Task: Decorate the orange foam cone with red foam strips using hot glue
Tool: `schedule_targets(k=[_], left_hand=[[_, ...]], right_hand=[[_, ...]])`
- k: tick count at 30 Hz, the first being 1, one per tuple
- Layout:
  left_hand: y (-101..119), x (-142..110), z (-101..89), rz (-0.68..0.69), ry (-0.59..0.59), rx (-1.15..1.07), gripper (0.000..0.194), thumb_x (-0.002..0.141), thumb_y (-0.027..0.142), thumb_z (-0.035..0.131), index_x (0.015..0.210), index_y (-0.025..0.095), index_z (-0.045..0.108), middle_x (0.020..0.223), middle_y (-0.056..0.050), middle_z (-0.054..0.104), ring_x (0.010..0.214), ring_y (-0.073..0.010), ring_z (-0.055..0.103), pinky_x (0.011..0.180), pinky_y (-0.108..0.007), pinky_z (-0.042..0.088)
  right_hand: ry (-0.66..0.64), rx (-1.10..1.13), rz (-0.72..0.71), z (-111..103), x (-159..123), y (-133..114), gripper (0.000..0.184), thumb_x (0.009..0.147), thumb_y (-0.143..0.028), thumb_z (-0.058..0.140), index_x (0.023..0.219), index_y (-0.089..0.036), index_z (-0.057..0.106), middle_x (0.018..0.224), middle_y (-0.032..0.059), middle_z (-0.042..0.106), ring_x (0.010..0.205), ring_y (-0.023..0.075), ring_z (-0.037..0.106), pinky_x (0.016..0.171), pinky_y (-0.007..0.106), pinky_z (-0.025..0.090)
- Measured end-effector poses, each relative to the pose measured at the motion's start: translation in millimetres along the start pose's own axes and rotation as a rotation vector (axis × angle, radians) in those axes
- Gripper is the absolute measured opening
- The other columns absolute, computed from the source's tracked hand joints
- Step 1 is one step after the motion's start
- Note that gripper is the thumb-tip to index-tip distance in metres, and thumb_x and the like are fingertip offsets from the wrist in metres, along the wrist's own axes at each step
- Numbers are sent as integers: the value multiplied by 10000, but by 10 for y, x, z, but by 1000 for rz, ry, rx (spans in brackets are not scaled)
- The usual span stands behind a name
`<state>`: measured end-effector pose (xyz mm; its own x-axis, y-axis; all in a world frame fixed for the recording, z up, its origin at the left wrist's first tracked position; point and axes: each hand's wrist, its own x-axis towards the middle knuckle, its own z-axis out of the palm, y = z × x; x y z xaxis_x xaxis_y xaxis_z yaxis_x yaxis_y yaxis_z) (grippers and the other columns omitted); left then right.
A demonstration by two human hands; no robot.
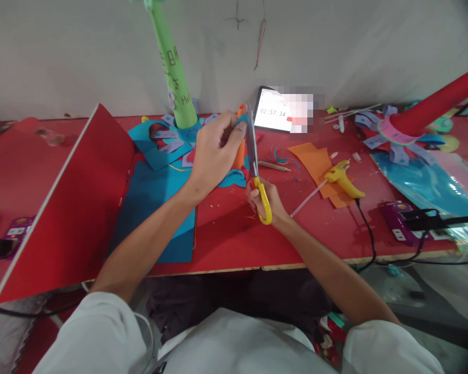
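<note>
My left hand (217, 148) is raised over the middle of the red table, its fingers pinching a small blue piece (242, 120) of craft sheet. An orange piece (241, 151) shows behind and below those fingers; whether I hold it too is unclear. My right hand (271, 200) is closed round the yellow handle of a pair of scissors (252, 148). The blades point away from me, up against the blue piece's right edge. Below my left hand lies a blue cut-out (234, 178), and a large blue sheet (179, 234) rests under my left forearm.
A red board (74, 208) stands tilted at left. Behind it rises a green paper tube (177, 78). A tablet (273, 110) leans on the wall. At right are a yellow glue gun (341, 179), orange sheets (308, 161), a power strip (400, 221) and a red tube (440, 104).
</note>
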<state>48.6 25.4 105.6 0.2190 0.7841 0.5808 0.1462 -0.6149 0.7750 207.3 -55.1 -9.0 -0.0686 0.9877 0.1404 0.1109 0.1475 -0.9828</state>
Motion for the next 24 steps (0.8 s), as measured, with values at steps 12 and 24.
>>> schedule_targets(k=[12, 24], left_hand=[[22, 15, -18, -5, 25, -15, 525, 1027, 623, 651, 735, 240, 444, 636, 26, 409, 570, -139, 445, 534, -309, 365], [45, 40, -65, -8, 49, -12, 457, 1039, 557, 675, 743, 255, 503, 604, 24, 440, 597, -161, 510, 547, -334, 404]], right_hand=[[-6, -31, -1, -7, -7, 8, 809, 734, -1060, 517, 826, -257, 476, 624, -48, 429, 549, 125, 431, 458, 271, 335], [-6, -46, 10, -24, -11, 10, 790, 754, -1047, 520, 825, -261, 481, 622, -43, 432, 542, 131, 427, 452, 275, 325]])
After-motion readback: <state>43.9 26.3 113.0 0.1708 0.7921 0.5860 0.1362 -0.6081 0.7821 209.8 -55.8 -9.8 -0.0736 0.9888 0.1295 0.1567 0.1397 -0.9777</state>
